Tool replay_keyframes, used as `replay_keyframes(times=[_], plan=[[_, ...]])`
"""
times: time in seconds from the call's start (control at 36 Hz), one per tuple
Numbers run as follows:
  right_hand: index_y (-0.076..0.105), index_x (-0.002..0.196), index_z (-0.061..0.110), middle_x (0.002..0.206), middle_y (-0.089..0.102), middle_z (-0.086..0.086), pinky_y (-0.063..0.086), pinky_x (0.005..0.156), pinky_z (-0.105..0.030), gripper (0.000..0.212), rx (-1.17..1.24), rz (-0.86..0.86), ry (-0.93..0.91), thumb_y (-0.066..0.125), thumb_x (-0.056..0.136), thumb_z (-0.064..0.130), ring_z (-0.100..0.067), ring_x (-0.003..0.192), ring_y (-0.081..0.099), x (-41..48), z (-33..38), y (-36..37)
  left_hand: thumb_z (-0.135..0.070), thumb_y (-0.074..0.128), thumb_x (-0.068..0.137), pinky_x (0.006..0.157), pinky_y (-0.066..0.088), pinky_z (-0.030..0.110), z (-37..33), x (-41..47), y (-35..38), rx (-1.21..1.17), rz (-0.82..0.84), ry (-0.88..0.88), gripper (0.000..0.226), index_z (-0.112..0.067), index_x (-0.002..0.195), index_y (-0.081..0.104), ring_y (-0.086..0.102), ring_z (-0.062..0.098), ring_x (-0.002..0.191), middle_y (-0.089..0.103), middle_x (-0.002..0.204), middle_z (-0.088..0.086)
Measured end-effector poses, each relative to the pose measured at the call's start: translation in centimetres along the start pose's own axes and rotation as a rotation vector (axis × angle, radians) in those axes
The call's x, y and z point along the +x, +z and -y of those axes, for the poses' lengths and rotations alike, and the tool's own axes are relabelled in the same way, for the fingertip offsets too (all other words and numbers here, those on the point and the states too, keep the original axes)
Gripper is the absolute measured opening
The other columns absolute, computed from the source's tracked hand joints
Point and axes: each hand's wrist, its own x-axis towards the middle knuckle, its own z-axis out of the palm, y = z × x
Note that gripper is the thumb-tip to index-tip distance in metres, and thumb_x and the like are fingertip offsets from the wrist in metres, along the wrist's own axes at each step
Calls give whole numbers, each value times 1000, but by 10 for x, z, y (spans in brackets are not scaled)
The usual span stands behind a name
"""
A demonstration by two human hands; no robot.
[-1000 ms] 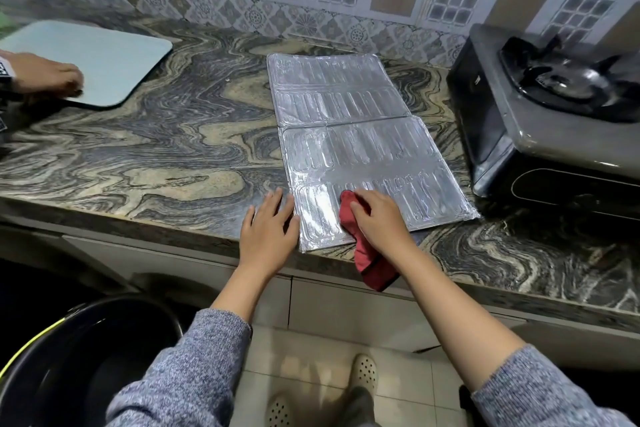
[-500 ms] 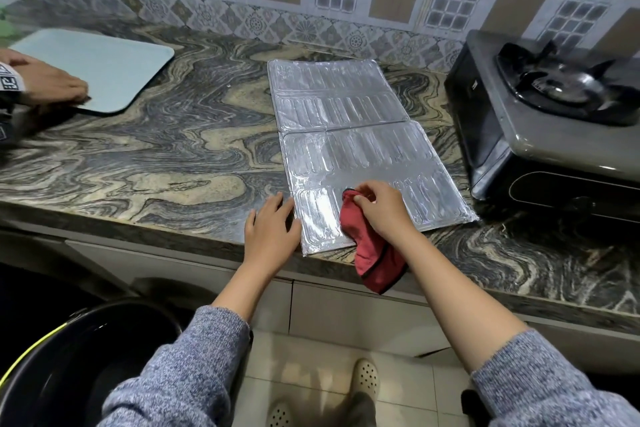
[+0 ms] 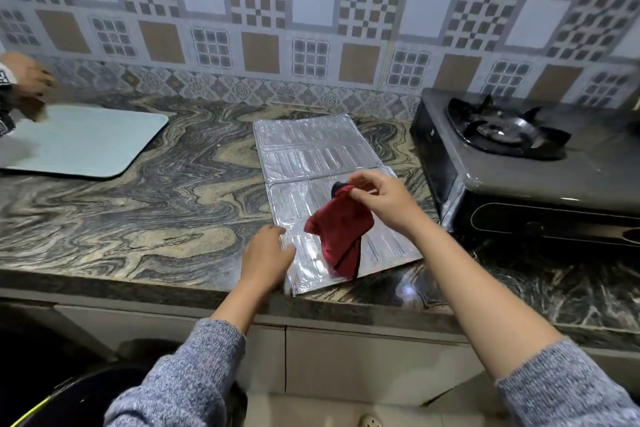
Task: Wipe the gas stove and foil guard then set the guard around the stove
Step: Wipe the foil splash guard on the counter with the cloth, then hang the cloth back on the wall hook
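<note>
The silver foil guard (image 3: 311, 156) lies flat and unfolded on the marble counter (image 3: 145, 218), its near corner at the counter's front edge. My right hand (image 3: 384, 201) pinches the top of a red cloth (image 3: 341, 236) and holds it up, so the cloth hangs over the guard's near panel. My left hand (image 3: 266, 253) rests flat at the guard's near left edge, fingers touching the foil. The dark gas stove (image 3: 519, 163) stands to the right of the guard, its burner and pan support on top.
A pale blue mat (image 3: 86, 140) lies at the far left of the counter, with another person's hand (image 3: 27, 80) above its left end. A dark bin (image 3: 86, 399) sits on the floor at lower left. Patterned wall tiles (image 3: 311, 28) back the counter.
My right hand has lifted the red cloth off the foil and raised it above the near panel. The view has tilted up. The other person's hand has lifted off the mat.
</note>
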Motion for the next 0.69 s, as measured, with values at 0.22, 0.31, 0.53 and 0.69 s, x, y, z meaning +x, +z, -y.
replay_keyframes(times=[0.22,0.31,0.53,0.69], plan=[[68,94,6,91,63,-4,44,77,-22,14,-60,-142,-173,63,82,1,-16,89,59,24,41,-33,-14,56,91,88,46,12,-95,27,-67,-703,-15,380,28,-11,119,59,60,6,103,64,116,1],[70,93,8,94,66,-10,45,77,-20,13,-85,-195,-217,66,81,4,-20,88,60,30,55,-48,-15,58,90,82,46,7,-117,34,-82,-781,30,461,27,-14,117,60,60,1,98,64,112,-1],[71,86,16,88,65,-3,47,77,-24,17,-141,-306,-307,67,78,2,-18,84,60,44,68,-79,-15,71,80,79,54,25,-151,53,-85,-705,-42,492,15,-17,95,68,65,11,80,69,86,2],[69,87,11,86,62,-6,41,69,-15,12,-204,-364,-290,65,80,2,-12,71,53,52,55,-94,-12,61,86,63,45,12,-177,70,-74,-509,-163,541,6,-14,88,66,56,-7,63,62,72,-8]])
